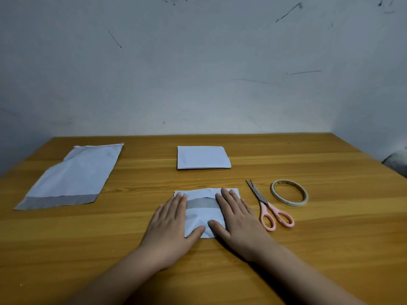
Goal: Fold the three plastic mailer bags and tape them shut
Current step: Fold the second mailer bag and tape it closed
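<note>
- While both hands press flat, fingers spread, on the folded mailer [203,213] near the table's [330,238] front edge, left hand [170,223] and right hand [236,221] grip nothing.
- Tape roll [289,192] and scissors [269,206] lie just right of it; the right hand is nearer.
- Scissors' long axis runs front to back.
- Count: three mailers, with one folded at back centre [203,157] and one unfolded at back left [72,176].
</note>
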Motion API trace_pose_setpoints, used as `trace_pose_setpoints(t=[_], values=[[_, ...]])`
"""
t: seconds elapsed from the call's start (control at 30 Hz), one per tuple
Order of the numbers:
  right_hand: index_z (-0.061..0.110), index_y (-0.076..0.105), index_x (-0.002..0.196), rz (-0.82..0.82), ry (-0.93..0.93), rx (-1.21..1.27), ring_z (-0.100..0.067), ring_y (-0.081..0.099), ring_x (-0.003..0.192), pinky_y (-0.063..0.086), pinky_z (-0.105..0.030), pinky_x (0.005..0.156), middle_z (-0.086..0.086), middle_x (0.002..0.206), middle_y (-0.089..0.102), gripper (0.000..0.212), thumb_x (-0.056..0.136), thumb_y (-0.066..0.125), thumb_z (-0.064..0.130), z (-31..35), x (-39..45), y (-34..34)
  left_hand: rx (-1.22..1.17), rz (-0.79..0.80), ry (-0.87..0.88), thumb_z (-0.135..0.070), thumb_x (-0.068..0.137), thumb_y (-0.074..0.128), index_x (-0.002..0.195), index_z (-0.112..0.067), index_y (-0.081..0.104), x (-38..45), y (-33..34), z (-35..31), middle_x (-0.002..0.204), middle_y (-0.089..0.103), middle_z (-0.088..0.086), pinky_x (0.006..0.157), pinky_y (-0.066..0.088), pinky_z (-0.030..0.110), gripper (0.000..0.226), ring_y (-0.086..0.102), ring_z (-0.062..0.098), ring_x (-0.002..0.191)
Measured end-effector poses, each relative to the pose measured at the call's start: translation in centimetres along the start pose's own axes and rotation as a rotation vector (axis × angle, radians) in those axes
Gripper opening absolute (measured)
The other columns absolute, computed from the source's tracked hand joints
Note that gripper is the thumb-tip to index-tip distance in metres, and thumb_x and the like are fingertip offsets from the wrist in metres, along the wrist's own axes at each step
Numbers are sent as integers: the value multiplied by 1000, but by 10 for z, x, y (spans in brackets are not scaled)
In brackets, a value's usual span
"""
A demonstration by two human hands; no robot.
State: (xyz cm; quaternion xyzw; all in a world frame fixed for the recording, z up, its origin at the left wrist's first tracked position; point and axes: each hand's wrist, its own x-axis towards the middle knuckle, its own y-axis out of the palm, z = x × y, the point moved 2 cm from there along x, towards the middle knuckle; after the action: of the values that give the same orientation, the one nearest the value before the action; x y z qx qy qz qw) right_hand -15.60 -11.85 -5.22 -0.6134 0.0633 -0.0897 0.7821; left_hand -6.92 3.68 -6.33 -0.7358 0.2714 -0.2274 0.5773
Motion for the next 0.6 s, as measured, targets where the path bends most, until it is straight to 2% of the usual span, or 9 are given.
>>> trace_pose_setpoints(t=[0.13,0.23,0.3,0.37,0.47,0.6], values=[[24,1,154,-51,-4,-43,-6,-14,145,-12,-29,116,8,161,-6,109,61,-20,78,-4,4,-5,57,-16,22,-84,34,-38,150,-23,-14,5,-14,-5,158,-21,-6,117,-12,31,134,-19,9,144],[26,8,153,-52,-24,-77,-9,-5,147,-8,-33,118,7,161,5,106,64,-19,77,-3,6,-13,80,-11,75,-87,43,-31,152,-25,-5,10,-24,-10,159,-13,-8,116,-11,31,127,-14,8,145],[26,15,152,-58,-29,-82,-11,3,148,-4,-34,120,7,160,15,103,69,-13,81,-2,7,-19,88,-5,110,-85,70,-8,152,-26,2,12,-30,-12,160,-2,-9,118,-9,32,101,-5,8,146],[27,21,150,-82,-34,-93,-11,13,146,2,-35,121,7,156,24,96,72,-8,75,-2,8,-25,98,-3,126,-68,90,17,152,-26,7,14,-38,-15,159,9,-9,119,-7,33,75,3,8,146],[28,28,147,-124,-57,-98,-9,24,140,9,-33,119,9,150,35,90,73,-5,68,-2,9,-32,93,-25,162,-61,94,27,150,-28,14,15,-44,-16,156,21,-11,118,-3,32,66,16,7,144],[31,35,142,-135,-78,-104,-7,37,130,17,-29,114,12,140,45,82,77,-1,67,-1,6,-35,85,-50,192,-57,95,31,140,-31,34,15,-49,-16,145,38,-14,120,4,34,52,31,4,135]])
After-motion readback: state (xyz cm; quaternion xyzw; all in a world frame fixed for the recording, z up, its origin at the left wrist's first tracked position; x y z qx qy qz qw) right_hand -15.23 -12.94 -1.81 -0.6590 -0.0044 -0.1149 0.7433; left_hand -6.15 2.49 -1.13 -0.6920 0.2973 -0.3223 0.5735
